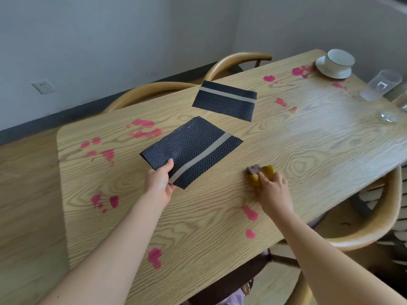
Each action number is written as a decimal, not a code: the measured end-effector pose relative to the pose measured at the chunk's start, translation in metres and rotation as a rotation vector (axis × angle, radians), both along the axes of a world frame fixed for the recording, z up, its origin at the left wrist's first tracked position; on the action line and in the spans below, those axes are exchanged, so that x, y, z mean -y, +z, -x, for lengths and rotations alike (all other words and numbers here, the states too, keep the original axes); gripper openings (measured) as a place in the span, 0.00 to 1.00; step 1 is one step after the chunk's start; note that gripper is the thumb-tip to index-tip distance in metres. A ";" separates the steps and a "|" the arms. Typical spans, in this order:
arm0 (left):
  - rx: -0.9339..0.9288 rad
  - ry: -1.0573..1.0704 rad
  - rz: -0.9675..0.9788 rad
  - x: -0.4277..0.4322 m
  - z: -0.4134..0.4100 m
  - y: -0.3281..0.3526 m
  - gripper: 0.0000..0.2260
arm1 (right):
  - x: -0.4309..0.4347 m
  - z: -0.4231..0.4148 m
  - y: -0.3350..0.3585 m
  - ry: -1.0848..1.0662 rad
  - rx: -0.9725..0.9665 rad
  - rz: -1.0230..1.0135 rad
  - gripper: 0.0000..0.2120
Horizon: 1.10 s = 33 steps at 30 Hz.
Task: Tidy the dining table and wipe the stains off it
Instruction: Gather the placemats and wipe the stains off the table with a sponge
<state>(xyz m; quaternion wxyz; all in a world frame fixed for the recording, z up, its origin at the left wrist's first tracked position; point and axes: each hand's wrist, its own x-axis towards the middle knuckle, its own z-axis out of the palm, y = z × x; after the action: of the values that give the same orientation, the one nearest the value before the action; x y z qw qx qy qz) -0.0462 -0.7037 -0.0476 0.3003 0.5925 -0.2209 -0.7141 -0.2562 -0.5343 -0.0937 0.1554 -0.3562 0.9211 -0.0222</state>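
The wooden dining table (308, 150) carries several pink stains, such as one (250, 213) near my right wrist and a cluster (144, 128) at the far left. My left hand (159, 181) pinches the near corner of a dark placemat (191, 148) with a grey stripe, thumb on top. A second matching placemat (224, 100) lies flat further back. My right hand (272, 188) grips a yellow sponge (261, 172) with a dark scrubbing face, pressed onto the tabletop.
A white bowl on a saucer (335, 63) stands at the far right corner, with glass tumblers (382, 86) beside it. Wooden chairs with curved backs stand behind the table (237, 60) and at the right (383, 216). A wall socket (43, 86) is at left.
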 end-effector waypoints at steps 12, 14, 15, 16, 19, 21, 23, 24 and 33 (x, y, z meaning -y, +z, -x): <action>0.001 0.041 0.019 -0.006 -0.020 -0.001 0.12 | 0.034 -0.142 -0.001 0.527 0.082 0.137 0.21; -0.034 0.039 0.020 -0.008 -0.021 0.001 0.10 | 0.029 -0.117 -0.004 0.468 -0.010 0.120 0.22; -0.042 0.032 0.020 -0.010 -0.021 0.002 0.09 | 0.024 -0.099 -0.005 0.407 -0.046 0.100 0.22; -0.041 0.025 0.020 -0.011 -0.022 0.002 0.09 | 0.018 -0.078 -0.006 0.335 -0.076 0.069 0.23; -0.051 0.002 0.015 -0.016 -0.023 0.001 0.13 | -0.011 -0.027 -0.004 0.136 -0.138 -0.015 0.29; -0.053 -0.009 0.018 -0.019 -0.024 0.003 0.12 | -0.030 -0.011 -0.003 0.035 -0.116 -0.035 0.30; -0.049 -0.013 0.020 -0.020 -0.024 0.003 0.12 | -0.039 -0.012 -0.006 -0.006 -0.089 -0.028 0.30; -0.053 -0.019 0.019 -0.021 -0.024 0.005 0.12 | -0.043 -0.017 -0.005 -0.013 -0.081 -0.020 0.30; -0.074 -0.096 0.027 -0.036 -0.014 0.007 0.07 | -0.028 -0.127 -0.010 0.211 0.033 0.191 0.24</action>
<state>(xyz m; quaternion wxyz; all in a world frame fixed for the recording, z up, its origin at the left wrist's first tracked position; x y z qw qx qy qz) -0.0322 -0.6676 -0.0411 0.2813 0.5505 -0.2475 -0.7461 -0.1296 -0.5061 -0.1034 0.1372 -0.4640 0.8695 -0.0991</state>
